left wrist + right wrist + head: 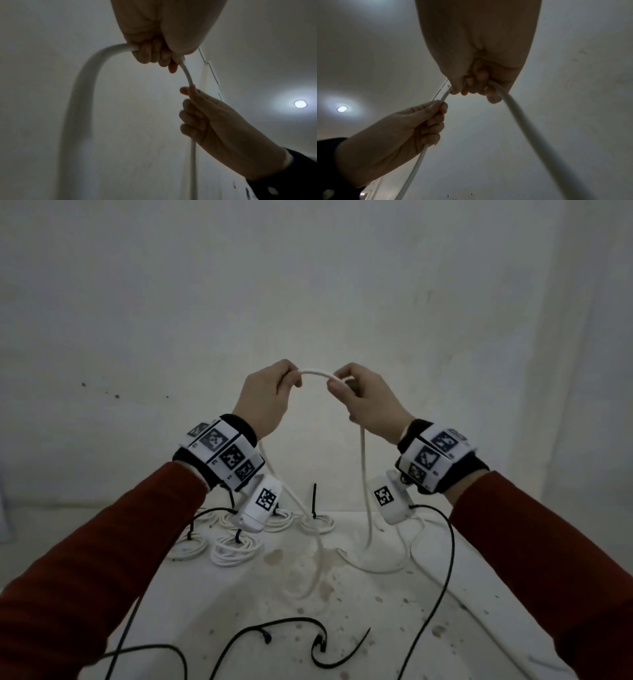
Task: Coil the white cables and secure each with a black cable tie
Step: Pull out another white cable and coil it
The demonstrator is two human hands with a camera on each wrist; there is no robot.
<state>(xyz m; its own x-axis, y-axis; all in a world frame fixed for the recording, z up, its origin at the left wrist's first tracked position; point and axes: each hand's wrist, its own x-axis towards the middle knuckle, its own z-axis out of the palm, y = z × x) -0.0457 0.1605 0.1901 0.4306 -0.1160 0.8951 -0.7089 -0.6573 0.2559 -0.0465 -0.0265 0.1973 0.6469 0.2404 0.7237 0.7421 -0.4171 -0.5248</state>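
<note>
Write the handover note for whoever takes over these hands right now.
Left hand: grips the white cable, raised above the table.
Right hand: grips the same cable; a short span arches between the hands, both ends trail down to the table.
Done: several tied coils at back left, ties sticking up.
Left: coil this cable, tie it with the loose tie at front. A further loose cable may lie at right; unclear.

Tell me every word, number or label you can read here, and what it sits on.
No readable words or numbers.
Left wrist band: black-and-white square code patterns, no letters; tiny marks beside them are too small to read.
Right wrist band: the same.
Two white wrist cameras: one code square each.
White cable: no print legible.
</note>
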